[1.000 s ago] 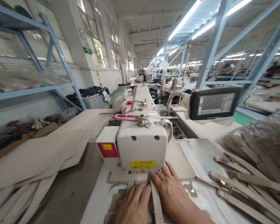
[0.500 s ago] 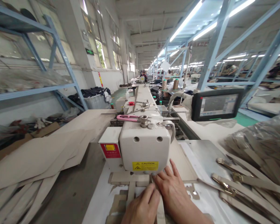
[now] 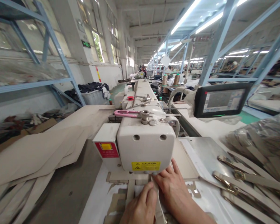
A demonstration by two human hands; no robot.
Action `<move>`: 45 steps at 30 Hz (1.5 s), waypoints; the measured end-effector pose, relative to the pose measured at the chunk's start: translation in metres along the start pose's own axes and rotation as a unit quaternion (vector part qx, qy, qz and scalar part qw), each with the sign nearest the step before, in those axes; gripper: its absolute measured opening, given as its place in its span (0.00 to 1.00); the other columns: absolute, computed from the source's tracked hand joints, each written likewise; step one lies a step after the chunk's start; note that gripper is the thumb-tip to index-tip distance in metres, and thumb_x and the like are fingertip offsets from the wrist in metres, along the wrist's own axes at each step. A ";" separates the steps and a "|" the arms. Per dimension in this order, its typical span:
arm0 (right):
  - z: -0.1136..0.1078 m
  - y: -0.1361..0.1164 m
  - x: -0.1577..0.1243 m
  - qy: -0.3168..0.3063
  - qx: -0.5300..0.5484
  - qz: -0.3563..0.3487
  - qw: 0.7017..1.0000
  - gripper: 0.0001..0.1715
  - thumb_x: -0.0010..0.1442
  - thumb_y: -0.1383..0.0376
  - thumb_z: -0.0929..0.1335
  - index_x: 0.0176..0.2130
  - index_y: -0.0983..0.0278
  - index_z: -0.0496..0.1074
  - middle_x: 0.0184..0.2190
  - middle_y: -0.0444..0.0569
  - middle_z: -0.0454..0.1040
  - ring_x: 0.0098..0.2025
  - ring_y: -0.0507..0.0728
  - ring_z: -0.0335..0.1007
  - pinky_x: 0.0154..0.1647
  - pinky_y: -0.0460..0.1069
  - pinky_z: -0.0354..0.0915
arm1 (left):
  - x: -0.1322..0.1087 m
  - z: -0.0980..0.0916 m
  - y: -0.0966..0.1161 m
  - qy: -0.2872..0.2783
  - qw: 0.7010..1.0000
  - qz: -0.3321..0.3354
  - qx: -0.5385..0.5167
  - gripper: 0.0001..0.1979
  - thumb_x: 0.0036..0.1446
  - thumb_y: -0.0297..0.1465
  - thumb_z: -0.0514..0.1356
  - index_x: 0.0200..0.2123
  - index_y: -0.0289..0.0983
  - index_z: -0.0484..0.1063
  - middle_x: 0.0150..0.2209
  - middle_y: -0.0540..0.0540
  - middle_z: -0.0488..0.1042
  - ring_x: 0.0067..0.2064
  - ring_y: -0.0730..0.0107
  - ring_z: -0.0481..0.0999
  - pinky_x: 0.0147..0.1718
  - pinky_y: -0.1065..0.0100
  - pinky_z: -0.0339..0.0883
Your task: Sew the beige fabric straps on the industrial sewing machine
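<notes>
Left hand (image 3: 140,207): curled at the bottom edge of the view, fingertips (image 3: 152,190) against the left edge of the strap; pinch or mere touch impossible to tell.

Right hand (image 3: 174,188): palm down, fingers spread and open, no closed hold on anything, resting just right of the strap's upper end.

Beige strap (image 3: 157,202): between both hands, long axis running nearly straight ahead with a slight lean, upper end at the front of the machine, lower end lost past the bottom of the view.

Sewing machine head (image 3: 146,146): white casing directly ahead, yellow caution label (image 3: 146,165) on its front, pink thread snips (image 3: 126,113) lying crosswise on top.

Right of the machine: steel plate (image 3: 200,149); beige straps with brass buckles (image 3: 233,177) lying in a loose fan, buckle ends toward the hands; clear plastic bag of straps (image 3: 259,140) behind them; touchscreen panel (image 3: 222,101) beyond.

Left of the machine: beige sheets (image 3: 37,152) draped in layers.

Background: thread cones (image 3: 175,79) on the bench; co-worker (image 3: 143,69) far down the line; bin of dark garments (image 3: 91,97) by blue steel shelving (image 3: 37,46).
</notes>
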State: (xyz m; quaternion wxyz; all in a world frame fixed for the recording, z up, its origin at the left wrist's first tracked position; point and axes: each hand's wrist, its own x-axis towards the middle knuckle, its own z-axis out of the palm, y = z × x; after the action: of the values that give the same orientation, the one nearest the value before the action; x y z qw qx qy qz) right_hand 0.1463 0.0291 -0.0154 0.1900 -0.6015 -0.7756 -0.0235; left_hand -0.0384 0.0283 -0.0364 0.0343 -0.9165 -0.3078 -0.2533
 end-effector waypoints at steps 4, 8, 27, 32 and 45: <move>0.000 0.000 0.006 -0.014 -0.017 0.016 1.000 0.08 0.65 0.69 0.71 0.41 0.58 0.80 0.42 0.48 0.80 0.52 0.66 0.70 0.72 0.72 0.34 | 0.005 -0.001 0.002 -0.012 1.000 -0.010 -0.007 0.28 0.55 0.18 0.51 0.59 0.35 0.65 0.58 0.41 0.76 0.43 0.66 0.84 0.46 0.75 0.77; -0.005 0.000 0.013 -0.028 -0.015 0.026 0.999 0.10 0.66 0.70 0.69 0.44 0.58 0.80 0.42 0.49 0.81 0.52 0.66 0.70 0.71 0.71 0.41 | 0.010 -0.007 0.000 -0.036 0.999 -0.022 -0.019 0.31 0.52 0.14 0.48 0.58 0.36 0.65 0.60 0.40 0.74 0.49 0.65 0.82 0.50 0.70 0.76; -0.006 0.002 0.003 0.034 0.012 -0.031 0.999 0.05 0.63 0.70 0.74 0.40 0.59 0.79 0.38 0.45 0.81 0.47 0.61 0.72 0.66 0.60 0.52 | 0.011 -0.017 -0.001 -0.045 0.997 0.026 -0.064 0.23 0.57 0.21 0.53 0.57 0.33 0.65 0.60 0.38 0.74 0.52 0.62 0.81 0.53 0.69 0.74; 0.000 0.002 0.004 0.046 -0.035 -0.042 0.997 0.05 0.61 0.69 0.76 0.36 0.60 0.79 0.32 0.43 0.81 0.44 0.61 0.73 0.66 0.61 0.49 | 0.010 -0.016 0.005 -0.083 0.996 0.016 -0.027 0.19 0.60 0.19 0.51 0.53 0.34 0.68 0.59 0.36 0.74 0.54 0.59 0.80 0.53 0.65 0.75; -0.013 -0.002 0.011 -0.031 -0.014 0.020 0.999 0.06 0.66 0.68 0.71 0.39 0.58 0.79 0.40 0.45 0.82 0.53 0.64 0.71 0.72 0.69 0.38 | 0.012 -0.014 0.010 -0.074 0.996 -0.005 -0.044 0.27 0.57 0.13 0.45 0.57 0.32 0.64 0.64 0.36 0.68 0.59 0.62 0.75 0.57 0.64 0.72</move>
State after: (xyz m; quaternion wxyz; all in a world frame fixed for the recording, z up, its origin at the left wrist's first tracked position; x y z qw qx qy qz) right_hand 0.1456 0.0349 0.0000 0.1580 -0.6203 -0.7682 -0.0122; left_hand -0.0306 0.0242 -0.0177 -0.0298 -0.9318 -0.3025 -0.1983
